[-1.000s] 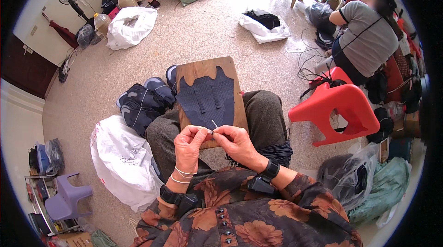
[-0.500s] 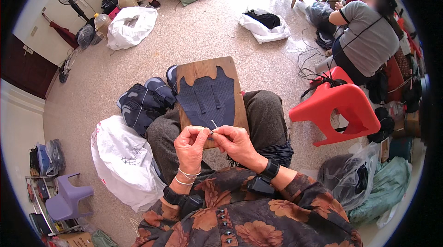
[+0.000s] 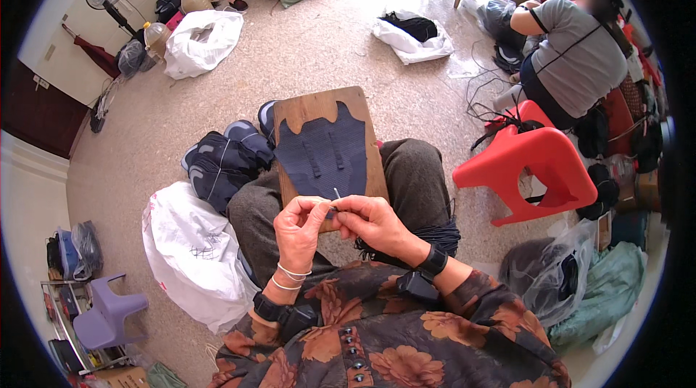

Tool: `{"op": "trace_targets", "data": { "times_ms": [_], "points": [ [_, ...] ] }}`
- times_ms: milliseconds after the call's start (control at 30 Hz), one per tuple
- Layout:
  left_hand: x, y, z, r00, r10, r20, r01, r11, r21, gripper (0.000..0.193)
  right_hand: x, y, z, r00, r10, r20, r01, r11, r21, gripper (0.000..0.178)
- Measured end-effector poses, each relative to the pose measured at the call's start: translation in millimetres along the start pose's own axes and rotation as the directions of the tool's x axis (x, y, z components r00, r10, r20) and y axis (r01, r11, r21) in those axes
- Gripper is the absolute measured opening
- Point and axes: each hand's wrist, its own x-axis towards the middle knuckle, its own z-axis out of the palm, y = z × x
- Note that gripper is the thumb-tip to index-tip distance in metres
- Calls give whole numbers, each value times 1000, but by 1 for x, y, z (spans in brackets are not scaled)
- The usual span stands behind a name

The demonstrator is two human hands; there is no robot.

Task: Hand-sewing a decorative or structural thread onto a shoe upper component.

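Note:
Thumb and fingers of my left hand (image 3: 297,227) are closed in a pinch, and its fingertips meet those of my right hand (image 3: 375,223), also pinched. A thin pale rod (image 3: 336,193), perhaps a needle or hook, pokes up between the fingertips. Something small and dark lies at the pinch, mostly hidden by my fingers. Below and beyond the hands, a dark blue shaped fabric piece (image 3: 330,152) with two narrow dark strips lies flat on a wooden board (image 3: 304,104) across my lap. My hands cover the near end of the fabric.
Tied dark blue pieces (image 3: 223,163) and a white sack (image 3: 194,250) lie left of my legs. A bundle of dark cords (image 3: 438,237) hangs by my right thigh. To the right a red stool (image 3: 518,163) lies tipped, with a seated person (image 3: 580,54) beyond it.
My hands stay pinched together at nearly the same spot, with the right hand turned slightly. The whole view has shifted a little. The seated person's arm at right has moved.

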Motion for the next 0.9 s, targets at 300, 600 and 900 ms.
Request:
{"op": "trace_targets", "data": {
  "times_ms": [300, 600, 900],
  "points": [
    [-2, -5, 2, 999, 6, 48, -7, 1000, 14, 5, 2, 4, 2, 998, -63, -11, 63, 998, 26, 24],
    [-1, -7, 6, 998, -54, 6, 55, 997, -53, 9, -6, 7, -8, 998, 49, -42, -39, 975, 220, 20],
    [0, -6, -1, 999, -31, -12, 32, 999, 44, 9, -7, 13, -6, 995, 88, -57, -76, 980, 184, 15]
  ]
}}
